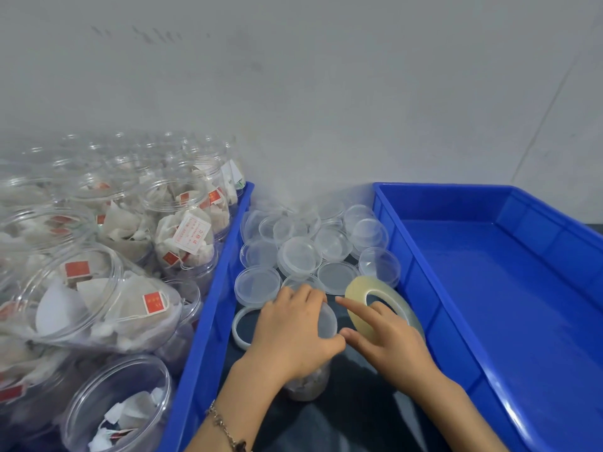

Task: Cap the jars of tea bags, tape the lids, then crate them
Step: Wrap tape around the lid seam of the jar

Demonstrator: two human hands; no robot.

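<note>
A clear jar of tea bags [308,383] stands upright on the dark table between two blue crates. My left hand [293,331] grips its clear lid [328,321] from above, fingers curled round the rim. My right hand [388,337] holds a roll of clear tape [381,298] that hangs round its fingers, with the index finger stretched toward the lid's edge. Behind the hands lies a heap of loose clear lids [300,252]. The left blue crate [208,308] is piled with uncapped jars of tea bags [98,298]. The right blue crate [489,275] holds nothing.
A bare white tape core or ring [239,327] lies on the table left of the held jar. A grey wall closes the back. My left wrist wears a bracelet [225,429]. Both crate walls hem in the narrow strip where the jar stands.
</note>
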